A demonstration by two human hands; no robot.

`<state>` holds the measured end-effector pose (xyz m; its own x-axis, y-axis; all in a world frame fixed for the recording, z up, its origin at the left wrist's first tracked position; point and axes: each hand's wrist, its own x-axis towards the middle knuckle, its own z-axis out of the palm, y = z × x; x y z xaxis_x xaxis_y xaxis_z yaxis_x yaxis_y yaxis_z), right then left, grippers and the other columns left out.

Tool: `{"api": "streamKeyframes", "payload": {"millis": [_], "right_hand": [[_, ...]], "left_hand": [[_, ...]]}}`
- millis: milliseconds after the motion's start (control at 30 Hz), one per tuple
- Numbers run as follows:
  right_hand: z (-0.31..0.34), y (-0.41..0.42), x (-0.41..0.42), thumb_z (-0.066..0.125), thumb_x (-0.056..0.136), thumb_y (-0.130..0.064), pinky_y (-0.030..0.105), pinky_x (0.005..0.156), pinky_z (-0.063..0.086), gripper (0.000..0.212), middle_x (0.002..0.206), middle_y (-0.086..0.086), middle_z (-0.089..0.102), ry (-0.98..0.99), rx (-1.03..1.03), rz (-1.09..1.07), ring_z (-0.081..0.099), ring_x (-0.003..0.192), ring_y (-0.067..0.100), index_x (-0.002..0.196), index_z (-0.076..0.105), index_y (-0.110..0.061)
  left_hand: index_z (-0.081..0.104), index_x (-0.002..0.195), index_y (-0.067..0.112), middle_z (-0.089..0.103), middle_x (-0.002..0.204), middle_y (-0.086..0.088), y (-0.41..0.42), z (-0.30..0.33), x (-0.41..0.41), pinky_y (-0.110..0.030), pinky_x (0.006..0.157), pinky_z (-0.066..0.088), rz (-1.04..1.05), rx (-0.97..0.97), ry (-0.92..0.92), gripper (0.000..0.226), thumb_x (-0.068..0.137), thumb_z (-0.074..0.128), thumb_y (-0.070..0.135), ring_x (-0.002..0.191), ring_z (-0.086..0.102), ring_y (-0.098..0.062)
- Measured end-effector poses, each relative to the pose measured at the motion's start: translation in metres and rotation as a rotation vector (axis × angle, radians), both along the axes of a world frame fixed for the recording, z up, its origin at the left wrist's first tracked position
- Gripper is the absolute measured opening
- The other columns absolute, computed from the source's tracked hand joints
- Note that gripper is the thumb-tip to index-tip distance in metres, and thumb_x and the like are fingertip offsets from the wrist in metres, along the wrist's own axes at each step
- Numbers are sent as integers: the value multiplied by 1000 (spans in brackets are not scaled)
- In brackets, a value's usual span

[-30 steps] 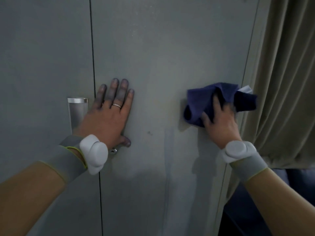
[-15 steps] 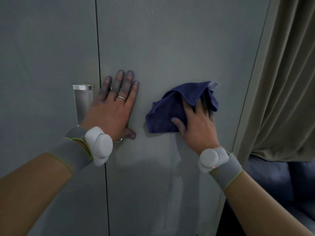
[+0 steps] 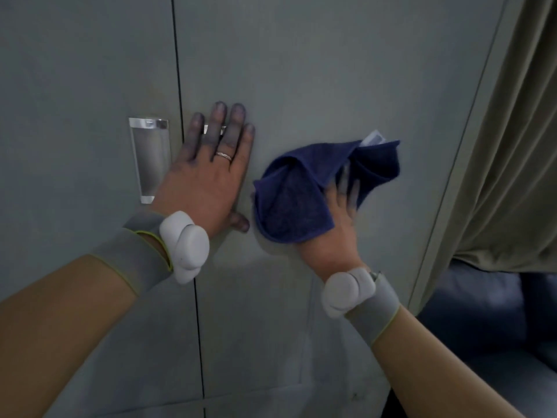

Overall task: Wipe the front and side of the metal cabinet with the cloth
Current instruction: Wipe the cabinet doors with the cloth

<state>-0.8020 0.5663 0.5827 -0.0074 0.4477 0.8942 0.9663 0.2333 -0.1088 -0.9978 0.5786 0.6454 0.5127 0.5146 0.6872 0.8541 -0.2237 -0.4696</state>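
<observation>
The grey metal cabinet fills the view, its two doors split by a vertical seam. My left hand lies flat on the right door just beside the seam, fingers spread, a ring on one finger, holding nothing. My right hand presses a crumpled dark blue cloth against the right door, close to the right of my left hand. The cloth covers most of my right fingers. A white tag sticks out at the cloth's top right.
A shiny recessed handle sits on the left door beside my left hand. An olive curtain hangs just past the cabinet's right edge. Below the curtain lies a dark blue cushioned seat.
My right hand has swept the cloth leftwards across the right door, from near the cabinet's right edge to beside my left hand. My left hand has stayed flat in place.
</observation>
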Motion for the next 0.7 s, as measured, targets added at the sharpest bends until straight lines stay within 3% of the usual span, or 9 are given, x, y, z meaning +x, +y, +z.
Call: {"api": "streamKeyframes", "payload": {"millis": [67,133,300,400,534,600,700], "right_hand": [[0,-2,-10,45,86,-51,53,113,11,66,149,17,32,-4,-86,2,22,138,39,145,30,-24],[2,-6,5,45,88,-55,54,110,19,67,150,17,31,-65,-110,-60,25,137,39,146,30,-25],[1,-19,84,43,87,-59,53,112,16,75,156,19,15,51,-168,-181,13,142,39,149,19,-23],[-3,-19,121,45,87,-50,57,115,11,77,155,24,11,66,-191,-207,6,143,43,150,16,-17],[-17,-8,123,29,75,-82,46,116,20,96,149,19,33,287,-255,-99,27,139,38,144,29,-15],[-27,-4,88,39,80,-66,44,116,15,80,148,21,31,222,-135,-71,23,139,39,141,26,-16],[-31,-5,19,41,88,-53,55,114,16,68,147,21,32,-9,-78,-50,22,138,41,142,21,-16]], "left_hand": [[-9,147,0,-8,157,-23,0,-1,-1,-54,116,-2,-24,47,-5,132,61,71,62,144,-7,-41],[-2,148,-1,-2,157,-24,-2,-2,-1,-55,116,1,-55,68,-19,122,67,69,56,144,-3,-42],[-4,147,-2,-5,156,-25,-9,-13,5,-50,117,-3,-6,1,27,150,41,79,65,144,-7,-41],[-14,145,-2,-15,155,-23,-7,-24,10,-45,117,-9,13,-78,52,156,39,80,66,142,-15,-40],[-32,137,-3,-31,149,-24,-5,-25,15,-45,114,-18,24,-96,32,153,51,72,69,132,-37,-37],[-30,139,-2,-29,151,-24,-2,-26,13,-44,113,-20,5,-92,26,151,52,71,70,133,-37,-35],[-23,142,-1,-23,153,-24,0,-29,11,-46,114,-17,-22,-47,30,143,57,70,67,140,-25,-38]]}}
